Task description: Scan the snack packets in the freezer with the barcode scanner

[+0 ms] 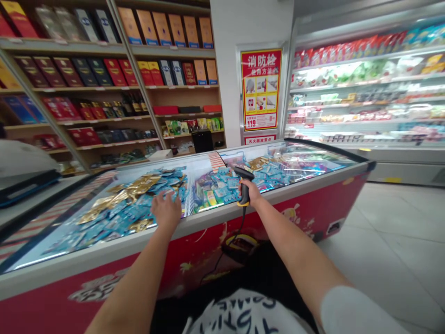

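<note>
My right hand [254, 191] is wrapped around the grip of a black and yellow barcode scanner [244, 173], held upright above the near rim of a chest freezer [278, 200]. A dark cord hangs from the scanner's handle down the freezer's red front. Over the freezer's left half, my left hand [167, 211] reaches out with its fingers apart, and nothing shows in it. Beneath and beside it lie piled blue packets [121, 226] and gold packets [141, 186]. Whether its fingertips touch them I cannot tell.
Shelves with boxed goods [81, 72] line the back left. A red and yellow fire-hydrant notice [261, 90] hangs on the wall. At right, a lit refrigerated display [368, 97] holds packaged food. Tiled floor [385, 236] lies right of the freezer.
</note>
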A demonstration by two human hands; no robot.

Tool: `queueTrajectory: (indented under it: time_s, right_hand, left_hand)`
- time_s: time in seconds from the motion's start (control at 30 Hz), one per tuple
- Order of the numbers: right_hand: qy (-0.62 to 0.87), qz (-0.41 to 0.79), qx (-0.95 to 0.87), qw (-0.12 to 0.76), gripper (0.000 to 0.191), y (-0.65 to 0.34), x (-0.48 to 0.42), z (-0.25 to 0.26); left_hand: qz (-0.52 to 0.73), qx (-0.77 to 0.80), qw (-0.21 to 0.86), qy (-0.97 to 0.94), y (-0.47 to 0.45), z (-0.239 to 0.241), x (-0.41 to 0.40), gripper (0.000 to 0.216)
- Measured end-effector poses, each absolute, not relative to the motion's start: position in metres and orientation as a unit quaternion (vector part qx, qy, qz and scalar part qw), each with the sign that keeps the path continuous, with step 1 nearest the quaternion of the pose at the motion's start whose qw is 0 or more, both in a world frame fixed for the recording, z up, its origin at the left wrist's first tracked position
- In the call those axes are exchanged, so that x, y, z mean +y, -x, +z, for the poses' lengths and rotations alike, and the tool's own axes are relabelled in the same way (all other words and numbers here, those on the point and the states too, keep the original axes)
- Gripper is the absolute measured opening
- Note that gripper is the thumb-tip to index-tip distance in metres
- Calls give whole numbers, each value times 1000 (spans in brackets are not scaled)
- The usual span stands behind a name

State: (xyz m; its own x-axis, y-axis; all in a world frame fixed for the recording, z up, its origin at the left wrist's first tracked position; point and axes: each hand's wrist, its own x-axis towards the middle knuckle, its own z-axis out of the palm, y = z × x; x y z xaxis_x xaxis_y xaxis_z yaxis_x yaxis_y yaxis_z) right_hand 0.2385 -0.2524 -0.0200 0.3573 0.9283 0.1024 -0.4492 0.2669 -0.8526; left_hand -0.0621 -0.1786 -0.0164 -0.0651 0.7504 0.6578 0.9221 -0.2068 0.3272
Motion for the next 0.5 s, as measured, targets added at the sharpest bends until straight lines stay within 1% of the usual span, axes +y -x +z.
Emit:
queueTrajectory:
  time_s: [0.07,0.13,0.2,0.3,0.4,0.5]
  right_hand:
    - [384,467,-314,732,21,-240,-254,-20]
    - [394,461,-331,723,20,-236,-254,-21]
    - [415,454,-365,699,19,-230,-256,-22]
    - [451,448,-413,652,19,-220,-259,-22]
    - [463,444,-422,641,17,-216,-264,-24]
    - [468,441,-403,651,17,-215,-267,-24]
  left_hand:
    - [-337,-574,69,743,40,-19,-179,43]
    - [-290,-542,3,789,11,-21,-180,51]
    - [-263,-526,-54,807,-20,-21,-182,61]
    - [-247,-546,-114,792,-56,-18,-182,72]
    - [-261,-560,-160,770,-67,-17,-175,71]
    - [-334,-548,-238,729,-58,-21,-164,63]
